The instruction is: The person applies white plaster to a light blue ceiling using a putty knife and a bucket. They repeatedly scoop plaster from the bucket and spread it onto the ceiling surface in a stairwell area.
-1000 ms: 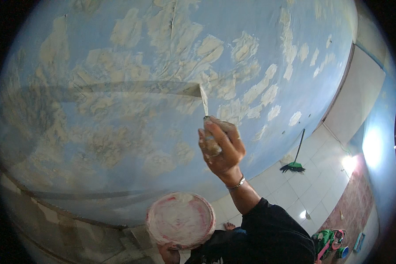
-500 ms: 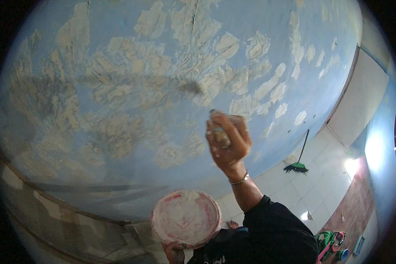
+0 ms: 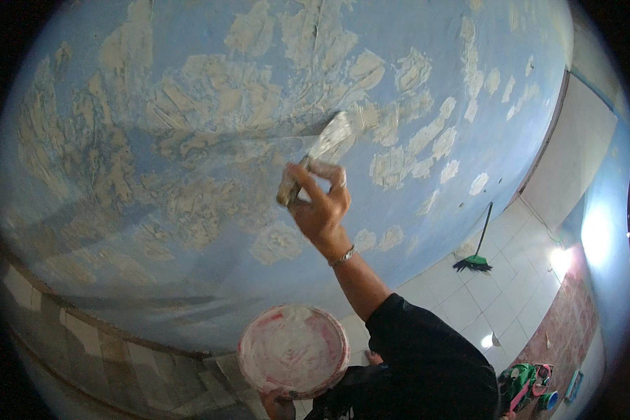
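Note:
My right hand [image 3: 318,196] is closed on the handle of a putty knife, its wide metal blade [image 3: 332,134] tilted up to the right, at or just off the light blue wall [image 3: 399,217]; I cannot tell if it touches. Rough off-white putty patches [image 3: 217,91] cover much of that wall. At the bottom, my left hand [image 3: 276,400] grips a round lid-like tray [image 3: 292,344], smeared white over red, from below; most of that hand is hidden.
A green broom [image 3: 474,262] leans on the wall at right, over white floor tiles [image 3: 483,294]. Beyond lie a reddish marbled strip [image 3: 560,322], a pile of green and pink items [image 3: 528,388] and a blue-rimmed tub [image 3: 547,400]. A bright light [image 3: 560,260] shines by another blue wall.
My right hand has moved left, and the knife blade has gone from near upright to slanting up-right. The tray has shifted only slightly.

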A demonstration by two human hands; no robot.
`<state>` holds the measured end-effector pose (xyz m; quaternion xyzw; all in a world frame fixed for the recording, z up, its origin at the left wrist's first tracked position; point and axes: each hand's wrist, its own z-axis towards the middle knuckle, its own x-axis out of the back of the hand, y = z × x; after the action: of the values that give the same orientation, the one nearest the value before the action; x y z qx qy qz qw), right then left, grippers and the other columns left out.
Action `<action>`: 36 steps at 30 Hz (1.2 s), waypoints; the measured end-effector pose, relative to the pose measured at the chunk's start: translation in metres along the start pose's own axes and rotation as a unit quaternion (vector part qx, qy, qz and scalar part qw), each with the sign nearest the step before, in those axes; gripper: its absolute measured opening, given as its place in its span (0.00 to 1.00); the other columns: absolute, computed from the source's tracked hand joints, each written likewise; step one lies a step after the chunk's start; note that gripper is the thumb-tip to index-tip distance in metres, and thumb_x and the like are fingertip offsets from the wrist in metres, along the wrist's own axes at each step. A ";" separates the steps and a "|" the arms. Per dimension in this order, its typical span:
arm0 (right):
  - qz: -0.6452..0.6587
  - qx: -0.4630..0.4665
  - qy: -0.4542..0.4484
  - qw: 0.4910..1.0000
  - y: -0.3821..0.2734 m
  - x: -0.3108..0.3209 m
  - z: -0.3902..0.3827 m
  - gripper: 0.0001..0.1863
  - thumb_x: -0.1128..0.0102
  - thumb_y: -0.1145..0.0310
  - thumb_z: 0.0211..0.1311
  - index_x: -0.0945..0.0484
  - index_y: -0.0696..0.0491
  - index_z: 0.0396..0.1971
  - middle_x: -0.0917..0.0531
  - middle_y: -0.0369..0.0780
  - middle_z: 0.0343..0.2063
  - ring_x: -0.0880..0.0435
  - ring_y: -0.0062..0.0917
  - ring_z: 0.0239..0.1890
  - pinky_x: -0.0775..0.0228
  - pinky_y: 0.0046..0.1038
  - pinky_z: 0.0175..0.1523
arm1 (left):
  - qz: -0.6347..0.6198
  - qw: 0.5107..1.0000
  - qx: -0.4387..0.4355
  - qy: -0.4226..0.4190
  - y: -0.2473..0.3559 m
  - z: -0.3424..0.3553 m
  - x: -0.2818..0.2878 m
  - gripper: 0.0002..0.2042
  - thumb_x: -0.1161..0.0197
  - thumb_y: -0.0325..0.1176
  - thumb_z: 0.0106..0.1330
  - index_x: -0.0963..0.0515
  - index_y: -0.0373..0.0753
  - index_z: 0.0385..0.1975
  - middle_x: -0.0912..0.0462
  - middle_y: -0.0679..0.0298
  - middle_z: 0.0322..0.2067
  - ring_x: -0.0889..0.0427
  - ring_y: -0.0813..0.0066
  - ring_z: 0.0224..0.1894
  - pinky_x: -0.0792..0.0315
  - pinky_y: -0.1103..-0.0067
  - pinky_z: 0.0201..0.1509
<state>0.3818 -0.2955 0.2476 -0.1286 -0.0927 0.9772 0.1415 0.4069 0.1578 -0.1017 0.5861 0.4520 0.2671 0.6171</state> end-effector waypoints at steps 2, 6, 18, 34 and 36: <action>0.027 0.004 0.021 0.999 -0.012 0.019 0.002 0.23 0.19 0.72 0.40 0.12 0.47 0.42 0.20 0.41 0.40 0.15 0.31 0.38 0.20 0.31 0.37 | 0.057 0.998 -0.025 0.006 0.000 -0.003 0.003 0.04 0.41 0.21 0.67 0.20 0.36 0.31 0.17 0.58 0.28 0.17 0.65 0.31 0.22 0.67 0.43; -0.027 0.027 0.103 0.994 0.017 0.079 0.029 0.12 0.24 0.75 0.50 0.12 0.55 0.37 0.13 0.40 0.38 0.17 0.28 0.41 0.23 0.30 0.43 | 0.149 0.988 -0.039 0.017 0.002 -0.002 0.012 0.07 0.41 0.20 0.63 0.20 0.37 0.25 0.17 0.59 0.27 0.17 0.65 0.32 0.23 0.67 0.45; 0.068 -0.010 0.062 0.996 -0.010 0.063 0.026 0.17 0.21 0.76 0.44 0.11 0.52 0.38 0.18 0.39 0.35 0.17 0.30 0.39 0.22 0.32 0.42 | 0.247 0.949 -0.194 -0.030 0.018 0.007 0.001 0.05 0.40 0.19 0.63 0.20 0.35 0.26 0.17 0.57 0.26 0.17 0.65 0.30 0.23 0.67 0.45; 0.044 0.016 0.055 0.997 -0.003 0.016 0.012 0.20 0.21 0.75 0.40 0.11 0.47 0.39 0.19 0.40 0.36 0.17 0.29 0.37 0.24 0.30 0.34 | 0.124 0.989 -0.050 0.058 0.020 -0.010 -0.012 0.07 0.44 0.21 0.59 0.23 0.37 0.21 0.18 0.60 0.25 0.20 0.65 0.30 0.24 0.69 0.45; 0.075 0.030 0.072 0.994 0.000 0.046 0.022 0.17 0.22 0.76 0.43 0.11 0.50 0.38 0.19 0.40 0.36 0.17 0.30 0.37 0.24 0.30 0.36 | 0.134 0.987 -0.026 0.083 0.013 -0.008 -0.006 0.07 0.44 0.21 0.59 0.23 0.38 0.21 0.18 0.60 0.27 0.19 0.65 0.34 0.24 0.69 0.46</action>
<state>0.3333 -0.2845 0.2581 -0.2007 -0.0431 0.9756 0.0781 0.3997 0.1590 -0.0874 0.6010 0.4124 0.4066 0.5508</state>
